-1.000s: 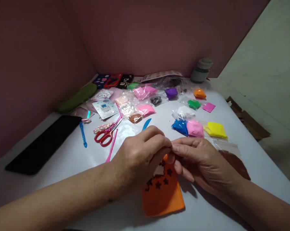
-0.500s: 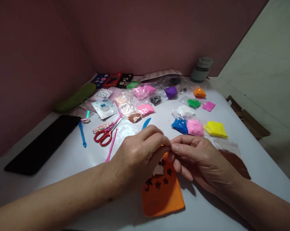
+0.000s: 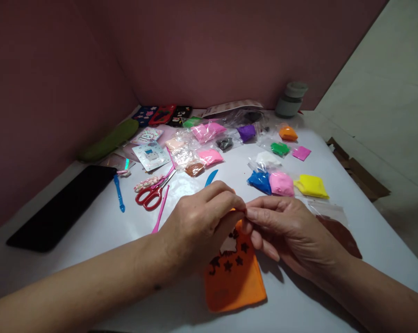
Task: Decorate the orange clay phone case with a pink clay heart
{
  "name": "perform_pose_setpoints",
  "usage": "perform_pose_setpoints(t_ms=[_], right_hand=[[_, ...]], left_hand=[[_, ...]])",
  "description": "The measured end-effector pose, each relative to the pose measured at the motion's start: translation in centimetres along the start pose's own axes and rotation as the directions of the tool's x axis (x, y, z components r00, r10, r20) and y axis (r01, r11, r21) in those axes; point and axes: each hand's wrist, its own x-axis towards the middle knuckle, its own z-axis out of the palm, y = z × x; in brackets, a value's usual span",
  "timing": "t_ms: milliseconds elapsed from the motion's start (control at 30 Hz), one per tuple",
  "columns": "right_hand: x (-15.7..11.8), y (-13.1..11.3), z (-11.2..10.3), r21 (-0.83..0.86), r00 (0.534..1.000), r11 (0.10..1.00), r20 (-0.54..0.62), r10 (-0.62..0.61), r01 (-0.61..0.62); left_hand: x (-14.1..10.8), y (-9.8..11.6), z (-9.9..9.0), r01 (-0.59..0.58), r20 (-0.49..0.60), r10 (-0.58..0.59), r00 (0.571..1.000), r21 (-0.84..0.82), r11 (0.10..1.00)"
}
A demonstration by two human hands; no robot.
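My left hand [image 3: 202, 222] and my right hand [image 3: 288, 226] meet fingertip to fingertip, both pinched closed. What they pinch, if anything, is too small and hidden to name. Below them lies an orange rectangular piece [image 3: 234, 286], partly covered by my left hand. It bears a pale figure [image 3: 228, 245] and several dark star shapes [image 3: 227, 265]. To the right, partly behind my right forearm, is a bag of brown clay [image 3: 337, 233]. A blue plastic knife-like tool [image 3: 211, 176] shows just beyond my left hand.
Red-handled scissors [image 3: 149, 198], a pink modelling tool [image 3: 161, 210] and a blue tool [image 3: 119, 194] lie left, near a black flat slab [image 3: 63, 208]. Bags of coloured clay, such as yellow [image 3: 312, 186] and blue [image 3: 259, 181], spread across the table. A jar [image 3: 291, 100] stands at the back.
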Motion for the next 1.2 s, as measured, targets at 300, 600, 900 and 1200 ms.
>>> perform_pose_setpoints(t_ms=[300, 600, 900, 1200], right_hand=[[-0.17, -0.08, -0.05, 0.01, 1.0, 1.0, 0.011, -0.009, 0.009], [-0.1, -0.02, 0.01, -0.005, 1.0, 1.0, -0.015, -0.02, 0.02], [-0.11, -0.07, 0.12, 0.019, 1.0, 1.0, -0.023, -0.01, 0.01], [0.0, 0.1, 0.0, 0.031, 1.0, 0.999, -0.009, 0.012, -0.012]], left_hand=[[-0.06, -0.21, 0.26, -0.008, 0.0, 0.008, 1.0, 0.022, 1.0], [0.09, 0.23, 0.03, 0.036, -0.013, -0.035, 0.999, 0.087, 0.996], [0.13, 0.26, 0.04, 0.062, -0.003, -0.062, 0.998, 0.045, 0.997], [-0.02, 0.07, -0.03, -0.019, 0.008, 0.019, 1.0, 0.041, 0.999]])
